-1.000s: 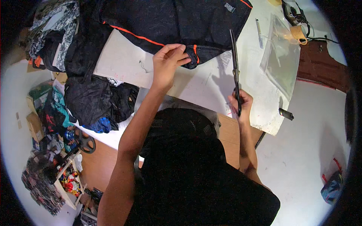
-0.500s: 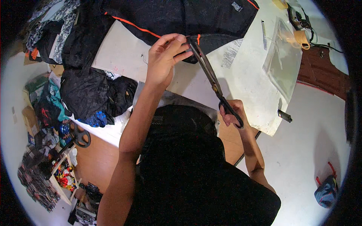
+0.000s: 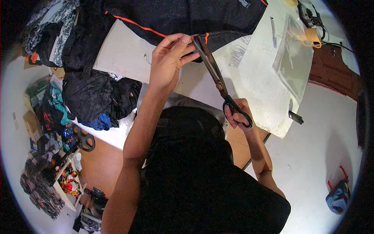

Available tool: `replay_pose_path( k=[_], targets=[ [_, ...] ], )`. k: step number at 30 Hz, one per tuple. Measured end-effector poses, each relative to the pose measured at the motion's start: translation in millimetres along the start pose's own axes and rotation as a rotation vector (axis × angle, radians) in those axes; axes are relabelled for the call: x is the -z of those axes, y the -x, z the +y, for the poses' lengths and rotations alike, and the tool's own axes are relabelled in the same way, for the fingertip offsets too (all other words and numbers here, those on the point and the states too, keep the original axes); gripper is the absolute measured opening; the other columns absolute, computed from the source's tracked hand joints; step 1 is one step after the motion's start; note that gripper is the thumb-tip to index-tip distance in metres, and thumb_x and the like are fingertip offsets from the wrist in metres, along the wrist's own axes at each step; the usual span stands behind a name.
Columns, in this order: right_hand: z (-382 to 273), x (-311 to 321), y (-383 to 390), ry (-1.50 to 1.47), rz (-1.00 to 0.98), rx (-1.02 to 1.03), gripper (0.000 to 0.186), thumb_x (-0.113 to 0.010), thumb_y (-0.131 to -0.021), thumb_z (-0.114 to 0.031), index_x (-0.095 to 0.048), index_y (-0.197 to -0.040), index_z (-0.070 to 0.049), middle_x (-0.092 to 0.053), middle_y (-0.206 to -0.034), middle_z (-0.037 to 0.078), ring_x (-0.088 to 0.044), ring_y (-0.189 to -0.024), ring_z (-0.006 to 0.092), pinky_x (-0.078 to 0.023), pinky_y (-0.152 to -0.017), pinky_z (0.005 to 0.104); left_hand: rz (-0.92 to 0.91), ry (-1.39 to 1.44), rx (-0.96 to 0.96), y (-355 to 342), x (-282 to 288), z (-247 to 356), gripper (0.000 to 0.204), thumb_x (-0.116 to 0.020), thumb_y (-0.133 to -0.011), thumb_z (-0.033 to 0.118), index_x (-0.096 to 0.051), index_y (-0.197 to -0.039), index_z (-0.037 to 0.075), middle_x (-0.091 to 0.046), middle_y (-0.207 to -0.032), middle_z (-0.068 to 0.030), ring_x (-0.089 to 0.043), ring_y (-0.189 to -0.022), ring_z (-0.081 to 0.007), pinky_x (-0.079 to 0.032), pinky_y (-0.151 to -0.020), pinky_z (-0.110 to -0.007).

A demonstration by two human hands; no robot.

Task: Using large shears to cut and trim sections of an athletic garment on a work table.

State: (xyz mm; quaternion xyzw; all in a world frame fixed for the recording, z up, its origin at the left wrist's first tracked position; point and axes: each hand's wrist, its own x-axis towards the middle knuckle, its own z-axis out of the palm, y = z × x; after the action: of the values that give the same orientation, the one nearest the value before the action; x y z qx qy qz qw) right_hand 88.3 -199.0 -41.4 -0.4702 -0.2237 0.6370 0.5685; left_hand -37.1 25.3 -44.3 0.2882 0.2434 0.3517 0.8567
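- A long pair of dark metal scissors (image 3: 219, 82) with black looped handles slants over the table, its blades slightly parted and their tips at the near edge of the black cloth; every place below is told from these scissors.
- The right hand (image 3: 240, 112) is at their handle end, fingers curled around and through the loops.
- The left hand (image 3: 166, 64) is just left of their blade tips. Its thumb and forefinger are drawn together at the cloth's near edge, the other fingers spread toward the blades; I cannot tell whether the cloth is pinched between them.
- A wide black cloth with thin orange piping (image 3: 187, 17) lies beyond their tips, reaching out to both sides of them; a short orange strip (image 3: 207, 38) on it is just beside the tips.
- A white worktable (image 3: 261, 97) spreads beneath them.
- Right of them lie a flat clear plastic sheet (image 3: 292, 62), a slim pale stick-shaped item (image 3: 274, 33) and, farther off, a tan ring-shaped roll (image 3: 312, 36).
- A small black oblong object (image 3: 296, 117) is right of their handles.
- Well to their left is a heap of crumpled black fabric (image 3: 89, 97).
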Motion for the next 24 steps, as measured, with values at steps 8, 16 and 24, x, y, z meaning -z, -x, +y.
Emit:
replay_pose_path(
  k=[8, 16, 24],
  targets=[
    [4.1, 2.8, -0.4, -0.049, 0.002, 0.004, 0.035, -0.075, -0.072, -0.027, -0.052, -0.067, 0.000, -0.046, -0.050, 0.000, -0.042, -0.034, 0.0064, -0.033, -0.029, 0.0199, 0.018, 0.035, 0.043, 1.8, 2.0, 0.1, 0.015, -0.056, -0.089, 0.012, -0.058, -0.100, 0.002, -0.061, -0.100, -0.0143, -0.062, -0.091, -0.0240, -0.054, -0.078, -0.038],
    [5.4, 5.7, 0.1, -0.009, 0.045, 0.002, 0.033, -0.073, -0.072, -0.024, -0.051, -0.062, -0.002, -0.045, -0.046, 0.000, -0.040, -0.031, 0.0063, -0.031, -0.028, 0.0199, 0.036, 0.114, 0.097, 0.5, 4.5, -2.7, 0.014, -0.056, -0.089, 0.015, -0.058, -0.098, 0.004, -0.060, -0.102, -0.0141, -0.061, -0.090, -0.0225, -0.053, -0.080, -0.039],
    [1.2, 2.3, 0.9, 0.165, 0.189, -0.094, 0.021, -0.063, -0.077, -0.008, -0.051, -0.061, -0.002, -0.044, -0.042, -0.001, -0.039, -0.029, 0.0049, -0.027, -0.027, 0.0203, 0.060, 0.181, 0.155, -0.4, 8.4, -3.2, 0.011, -0.053, -0.090, 0.013, -0.059, -0.096, 0.006, -0.060, -0.105, -0.0136, -0.060, -0.092, -0.0231, -0.051, -0.084, -0.038]
  ],
)
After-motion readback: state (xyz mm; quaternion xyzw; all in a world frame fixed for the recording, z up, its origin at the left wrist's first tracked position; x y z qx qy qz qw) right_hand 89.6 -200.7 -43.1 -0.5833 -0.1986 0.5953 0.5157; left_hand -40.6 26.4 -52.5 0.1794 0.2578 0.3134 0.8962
